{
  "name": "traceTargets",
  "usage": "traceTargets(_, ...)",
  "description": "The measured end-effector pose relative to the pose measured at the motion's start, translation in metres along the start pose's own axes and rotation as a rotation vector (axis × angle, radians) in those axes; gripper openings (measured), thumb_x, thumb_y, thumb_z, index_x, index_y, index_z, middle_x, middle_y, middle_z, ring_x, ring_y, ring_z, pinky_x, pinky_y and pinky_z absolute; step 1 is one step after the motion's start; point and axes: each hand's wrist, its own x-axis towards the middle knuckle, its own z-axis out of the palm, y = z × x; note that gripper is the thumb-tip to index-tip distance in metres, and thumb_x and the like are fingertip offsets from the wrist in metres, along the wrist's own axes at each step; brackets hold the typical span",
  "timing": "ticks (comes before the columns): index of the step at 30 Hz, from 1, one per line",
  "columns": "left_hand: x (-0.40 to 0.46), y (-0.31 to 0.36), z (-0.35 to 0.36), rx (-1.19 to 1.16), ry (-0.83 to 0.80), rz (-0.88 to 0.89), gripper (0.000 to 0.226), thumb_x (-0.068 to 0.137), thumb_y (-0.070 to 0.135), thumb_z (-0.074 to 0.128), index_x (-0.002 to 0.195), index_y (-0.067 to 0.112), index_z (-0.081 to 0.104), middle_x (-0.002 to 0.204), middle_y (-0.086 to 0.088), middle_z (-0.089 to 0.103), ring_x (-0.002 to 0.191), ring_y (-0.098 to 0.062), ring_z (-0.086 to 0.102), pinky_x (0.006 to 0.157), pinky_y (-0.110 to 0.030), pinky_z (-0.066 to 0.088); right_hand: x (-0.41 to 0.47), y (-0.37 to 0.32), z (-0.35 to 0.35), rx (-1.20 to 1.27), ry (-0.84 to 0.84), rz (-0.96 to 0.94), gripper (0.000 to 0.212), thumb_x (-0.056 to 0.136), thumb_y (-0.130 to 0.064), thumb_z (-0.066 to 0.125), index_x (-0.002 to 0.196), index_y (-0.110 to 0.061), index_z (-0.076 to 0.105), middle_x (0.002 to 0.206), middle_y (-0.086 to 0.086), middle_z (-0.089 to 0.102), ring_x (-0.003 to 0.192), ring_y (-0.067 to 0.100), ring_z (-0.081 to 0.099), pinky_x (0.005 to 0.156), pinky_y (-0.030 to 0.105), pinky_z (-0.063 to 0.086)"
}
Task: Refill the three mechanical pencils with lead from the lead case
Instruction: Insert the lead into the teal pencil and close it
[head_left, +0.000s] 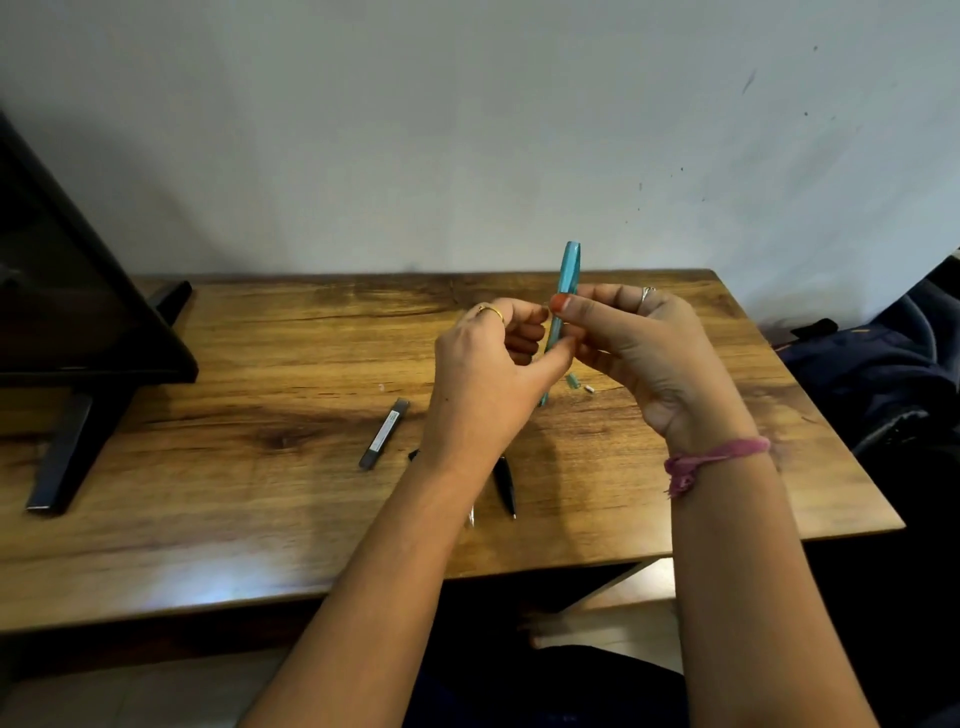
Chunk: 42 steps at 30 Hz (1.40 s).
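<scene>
Dim indoor light, glare patch on table (223, 592), wide-angle edge distortion

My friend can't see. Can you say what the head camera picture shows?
Two hands hold a turquoise mechanical pencil upright above a wooden table: the left hand and right hand both pinch it. On the table lie a slim grey lead case, a black pencil and two tiny loose parts.

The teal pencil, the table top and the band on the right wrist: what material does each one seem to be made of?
Teal pencil: probably plastic, glossy, since light glints along its barrel.
Table top: wood or a wood-look laminate, smooth with a slight sheen; grain streaks and a dark knot show, but the picture cannot settle which.
Band on the right wrist: pink thread or yarn, matte, with frayed loose ends hanging.
</scene>
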Motion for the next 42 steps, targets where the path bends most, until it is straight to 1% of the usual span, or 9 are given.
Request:
traceTargets(4, 0.009, -0.015, -0.025, -0.033, -0.035, -0.067, 0.029, 0.076, 0.041, 0.075, 0.099, 0.026, 0.065, 0.085, 0.013, 0.066, 0.078, 0.007, 0.062, 0.065, -0.009, 0.051, 0.001, 0.002, -0.003, -0.027, 0.056, 0.057, 0.021, 0.077, -0.013, 0.078, 0.095, -0.005, 0.071, 0.074, 0.002, 0.075, 0.066, 0.008, 0.067, 0.064, 0.021, 0.056)
traceTargets(9, 0.022, -0.05, -0.066, 0.035, 0.16, -0.193, 0.01, 0.084, 0.031, 0.069, 0.093, 0.027, 0.065, 0.079, 0.019, 0.063, 0.066, 0.015, 0.057, 0.057, -0.001, 0.041, 0.004, 0.011, -0.008, -0.311, 0.053, 0.155, 0.013, 0.077, -0.01, 0.078, 0.087, -0.007, 0.07, 0.077, 0.003, 0.074, 0.06, 0.006, 0.067, 0.057, 0.02, 0.056)
traceTargets(12, 0.024, -0.071, -0.083, 0.171, 0.213, -0.309, 0.012, 0.085, 0.026, 0.067, 0.096, 0.022, 0.067, 0.081, 0.015, 0.062, 0.073, 0.005, 0.059, 0.062, -0.005, 0.04, 0.008, 0.02, -0.008, -0.468, 0.039, 0.244, 0.014, 0.076, -0.011, 0.078, 0.086, -0.005, 0.07, 0.076, 0.005, 0.073, 0.055, 0.006, 0.068, 0.051, 0.018, 0.054)
traceTargets(19, 0.024, -0.089, -0.089, 0.32, 0.023, -0.51, 0.009, 0.083, 0.026, 0.068, 0.09, 0.02, 0.07, 0.09, 0.002, 0.063, 0.087, -0.015, 0.057, 0.072, -0.025, 0.041, 0.022, 0.038, 0.0, -0.765, 0.038, 0.347, 0.011, 0.076, -0.014, 0.081, 0.077, -0.01, 0.071, 0.069, 0.004, 0.073, 0.061, 0.01, 0.068, 0.067, 0.03, 0.061)
traceTargets(25, 0.024, -0.091, -0.091, 0.342, -0.015, -0.522, 0.012, 0.085, 0.028, 0.068, 0.094, 0.02, 0.071, 0.09, 0.005, 0.058, 0.069, -0.001, 0.045, 0.059, -0.019, 0.034, 0.025, 0.039, 0.004, -0.873, 0.031, 0.333, 0.013, 0.073, -0.019, 0.084, 0.074, -0.013, 0.072, 0.055, -0.003, 0.07, 0.053, 0.007, 0.066, 0.064, 0.027, 0.059)
traceTargets(29, 0.024, -0.092, -0.093, 0.356, -0.02, -0.526, 0.016, 0.086, 0.03, 0.067, 0.097, 0.019, 0.071, 0.09, 0.005, 0.058, 0.07, -0.003, 0.046, 0.064, -0.022, 0.036, 0.021, 0.034, 0.004, -0.922, 0.007, 0.325, 0.016, 0.075, -0.025, 0.083, 0.077, -0.013, 0.072, 0.066, 0.001, 0.072, 0.059, 0.009, 0.067, 0.064, 0.028, 0.06)
traceTargets(34, 0.024, -0.092, -0.096, 0.356, -0.042, -0.522, 0.013, 0.085, 0.031, 0.068, 0.093, 0.022, 0.07, 0.084, 0.009, 0.057, 0.068, 0.001, 0.044, 0.053, -0.018, 0.03, 0.008, 0.02, 0.016, -1.068, 0.008, -0.004, 0.015, 0.08, -0.033, 0.077, 0.076, -0.021, 0.069, 0.067, -0.006, 0.066, 0.061, 0.004, 0.062, 0.052, 0.018, 0.048)
traceTargets(37, 0.023, -0.09, -0.096, 0.355, -0.062, -0.495, 0.009, 0.085, 0.03, 0.068, 0.09, 0.023, 0.069, 0.076, 0.015, 0.053, 0.068, -0.001, 0.046, 0.052, -0.019, 0.03, -0.004, 0.015, 0.044, -1.15, -0.225, -0.203, 0.007, 0.082, -0.034, 0.074, 0.085, -0.028, 0.071, 0.074, -0.017, 0.063, 0.068, -0.006, 0.057, 0.051, 0.005, 0.039)
traceTargets(42, 0.023, -0.087, -0.098, 0.35, -0.055, -0.46, 0.006, 0.084, 0.03, 0.068, 0.082, 0.024, 0.069, 0.07, 0.012, 0.057, 0.065, -0.002, 0.049, 0.051, -0.018, 0.032, -0.013, 0.033, 0.082, -1.28, -0.532, -0.288, 0.022, 0.085, -0.032, 0.071, 0.106, -0.024, 0.074, 0.099, -0.003, 0.072, 0.091, 0.012, 0.064, 0.081, 0.028, 0.053)
